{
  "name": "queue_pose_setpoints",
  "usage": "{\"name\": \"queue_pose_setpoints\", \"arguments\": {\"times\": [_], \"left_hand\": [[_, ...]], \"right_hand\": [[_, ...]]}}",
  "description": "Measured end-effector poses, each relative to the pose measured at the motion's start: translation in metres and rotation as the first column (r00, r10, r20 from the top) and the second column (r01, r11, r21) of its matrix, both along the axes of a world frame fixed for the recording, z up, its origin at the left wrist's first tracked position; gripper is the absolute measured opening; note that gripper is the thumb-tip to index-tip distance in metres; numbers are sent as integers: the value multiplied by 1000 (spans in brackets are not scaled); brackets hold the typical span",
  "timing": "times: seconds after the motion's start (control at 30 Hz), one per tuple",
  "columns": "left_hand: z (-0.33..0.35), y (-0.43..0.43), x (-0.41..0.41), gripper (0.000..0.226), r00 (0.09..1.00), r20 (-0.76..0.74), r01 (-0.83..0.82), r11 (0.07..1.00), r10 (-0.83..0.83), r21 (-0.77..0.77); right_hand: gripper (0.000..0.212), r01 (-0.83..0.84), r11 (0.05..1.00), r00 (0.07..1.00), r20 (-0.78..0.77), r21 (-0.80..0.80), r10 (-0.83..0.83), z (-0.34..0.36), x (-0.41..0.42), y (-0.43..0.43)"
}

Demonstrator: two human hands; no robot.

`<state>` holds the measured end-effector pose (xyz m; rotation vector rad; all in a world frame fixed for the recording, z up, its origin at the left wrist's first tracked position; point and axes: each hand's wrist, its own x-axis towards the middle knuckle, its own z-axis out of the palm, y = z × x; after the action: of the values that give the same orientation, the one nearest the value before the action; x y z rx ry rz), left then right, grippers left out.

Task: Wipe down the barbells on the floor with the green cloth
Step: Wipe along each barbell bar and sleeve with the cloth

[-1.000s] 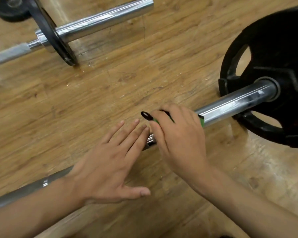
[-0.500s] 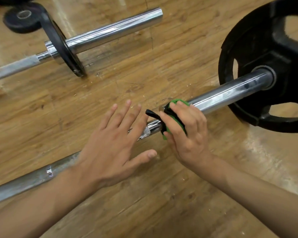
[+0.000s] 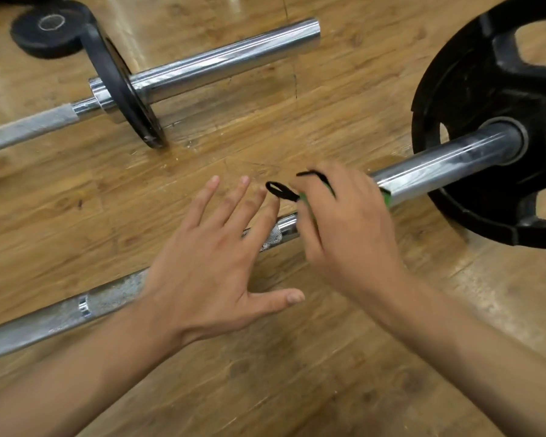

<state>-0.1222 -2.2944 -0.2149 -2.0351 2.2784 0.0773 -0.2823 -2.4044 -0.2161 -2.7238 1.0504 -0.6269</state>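
Over the near barbell (image 3: 448,165), just inside its large black plate (image 3: 486,74): curling the right hand (image 3: 347,234) round the green cloth (image 3: 387,199) and the bar together, knuckles up, fingers blurred. Showing only thin slivers of green, at the fingertips and at the plate-side edge of the hand, pressing against the chrome sleeve there. Trailing a black loop (image 3: 281,192) from the cloth toward the fingertips of the other hand; touching them or just clear, impossible to tell.

Just beside, laying the left hand (image 3: 208,263) flat over the knurled shaft, fingers straight and spread, thumb out to the near side, holding nothing, hiding the shaft beneath the palm.

Against half a second earlier: covering far more of the cloth, then bunched in plain view over the fingers; rolling the right hand back over the top of the bar; keeping the left hand spread at the same place on the shaft.

Further out: following the dull shaft down to the lower left edge; meeting the large plate upright on the sleeve, near the right hand and closing off the sleeve beyond it. Also showing, well apart beyond both hands, a second barbell (image 3: 221,61) carrying a thin black plate (image 3: 120,89) upright, and a small loose plate (image 3: 48,29) lying flat at top left. Underlying everything, a worn wooden floor (image 3: 297,389).
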Motion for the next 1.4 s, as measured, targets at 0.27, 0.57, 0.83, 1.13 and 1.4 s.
{"name": "queue_pose_setpoints", "arguments": {"times": [0.27,0.57,0.83,1.13,1.4], "left_hand": [[1,9,-8,119,999,-15,31,1000,-30,5],[1,41,-40,121,996,-22,89,996,-89,16],[-2,75,-75,117,991,-81,112,994,-111,5],[-5,93,-100,111,965,-20,261,965,-261,-12],[-4,107,-110,101,962,-27,271,962,-272,-44]], "right_hand": [[25,60,998,996,74,-6,-59,-13,-21,28],[33,192,956,927,-361,222,-102,28,-10,4],[34,-13,996,1000,5,93,13,2,-98,84],[36,-3,999,1000,20,50,2,5,-127,87],[36,266,961,964,1,-81,-266,-10,-240,21]]}}
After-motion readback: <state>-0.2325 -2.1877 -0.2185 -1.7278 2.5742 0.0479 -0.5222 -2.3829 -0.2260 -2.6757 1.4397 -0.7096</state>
